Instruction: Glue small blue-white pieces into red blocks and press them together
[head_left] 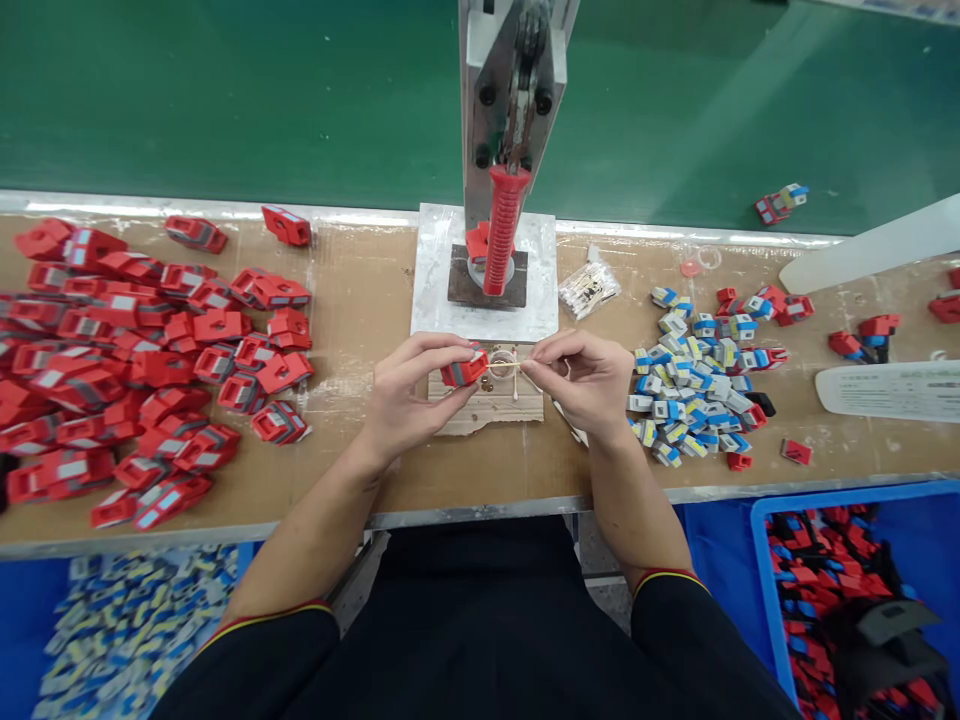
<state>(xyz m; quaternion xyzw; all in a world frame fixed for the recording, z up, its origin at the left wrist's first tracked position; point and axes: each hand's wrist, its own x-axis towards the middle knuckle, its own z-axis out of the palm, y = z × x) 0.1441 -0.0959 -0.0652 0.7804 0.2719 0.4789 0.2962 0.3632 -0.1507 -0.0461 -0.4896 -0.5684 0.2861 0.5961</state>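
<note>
Between the thumb and fingers of my left hand (405, 395) is a red toy car shell (463, 372), held above a corrugated cardboard piece (491, 412). My right hand (585, 378) pinches a thin cotton swab (505, 365), whose far end meets the right side of the shell. Whether the tip goes inside cannot be made out. Just behind the swab sits a small clear round dish (501, 358). Another cotton swab (515, 386) lies on the cardboard beside it.
A hand press with a red lever (502, 230) stands straight ahead. Red shells (135, 310) pile up at left, white-and-blue parts (694, 385) at right. A bag of swabs (590, 288) lies near the press. Blue bins (761, 560) sit below the table edge.
</note>
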